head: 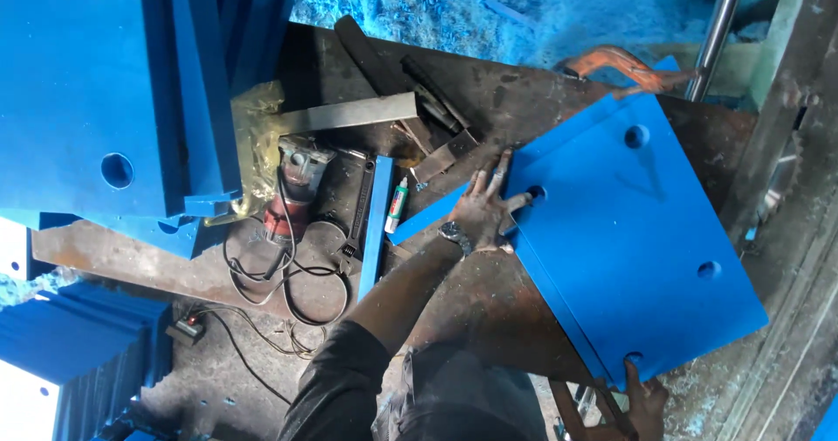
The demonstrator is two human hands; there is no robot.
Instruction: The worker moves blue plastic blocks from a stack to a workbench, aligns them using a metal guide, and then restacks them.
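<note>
Right, quick notes:
Left hand (485,207): flat, fingers spread wide, palm down at the left corner of the big square blue plastic plate (637,240); fingertips over the plate's edge, one finger by the corner hole (536,193). Not pinching anything, just pressing. Wristwatch (454,233) on that wrist.
Right hand (647,397): low at the plate's bottom corner, fingers curled up over the edge next to the hole there; most of the hand is under the plate, so can't tell how tight the hold is.
Plate: lies tilted like a diamond on the rusty steel worktable (489,301), right half of the bench, sticking out past the table's near edge. Four round holes, one per corner. Looks like 2+ sheets stacked, edges showing along the lower left side.
Orange clamp (621,64): at the plate's top corner, next to a shiny steel pole (721,31).
Left of my hand: white marker pen w/ green cap (397,203), narrow blue plastic strip (377,227), black adjustable wrench (358,218), red angle grinder (292,192) w/ black cable coiled below it.
Far left: stack of thick blue plastic slabs (96,92), one w/ a round hole.
Back of table: grey steel flat bar (349,113), dark metal bars.
Behind the table: heap of blue plastic shavings (454,4).
</note>
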